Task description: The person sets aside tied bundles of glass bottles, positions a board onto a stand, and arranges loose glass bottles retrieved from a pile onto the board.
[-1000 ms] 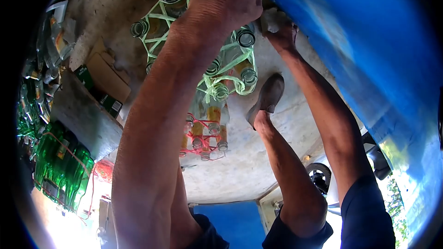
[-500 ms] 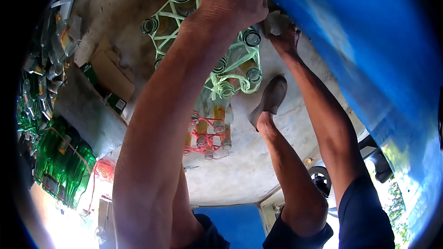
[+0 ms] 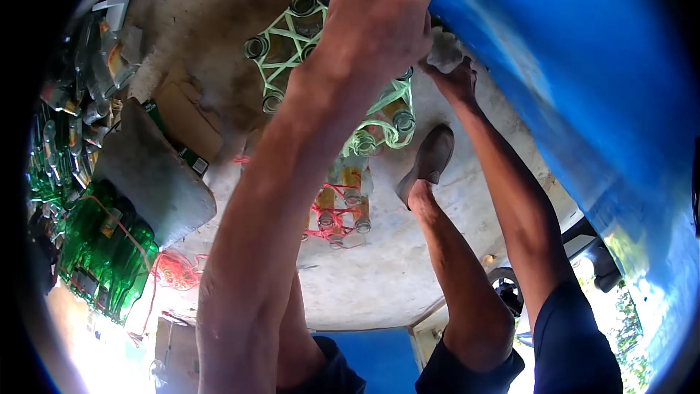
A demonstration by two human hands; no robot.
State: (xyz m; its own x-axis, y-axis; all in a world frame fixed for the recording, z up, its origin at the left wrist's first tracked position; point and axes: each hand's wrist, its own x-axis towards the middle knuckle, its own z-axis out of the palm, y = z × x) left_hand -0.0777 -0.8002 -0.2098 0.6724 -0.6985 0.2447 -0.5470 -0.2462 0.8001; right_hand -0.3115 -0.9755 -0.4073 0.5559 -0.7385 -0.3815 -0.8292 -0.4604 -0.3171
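Note:
My left hand (image 3: 383, 18) is raised at the top of the view over a group of glass bottles (image 3: 273, 103) bound with pale green twine. Its fingers are curled closed, and whatever is inside them is hidden. To the right, my right hand (image 3: 456, 82) is closed at the edge of a translucent greyish object (image 3: 445, 49) whose kind is unclear. My left forearm covers the middle of the green-tied bottles. A knot of the green twine (image 3: 397, 122) shows around the bottle necks nearer my foot. Below them is a smaller bottle bundle (image 3: 351, 179) tied with red twine.
A blue sheet or wall (image 3: 583, 102) rises along the right. At the left are green bottles (image 3: 109, 255), a heap of clear bottles (image 3: 76, 131), a grey slab (image 3: 160, 182) and torn cardboard (image 3: 182, 113). Red twine (image 3: 177, 270) lies nearby. My shoe (image 3: 430, 153) rests on the floor.
The view has shifted, so the left-hand bottles and slab appear farther right. My left hand has moved slightly right and down; my right hand appears slightly lower, still at the translucent object.

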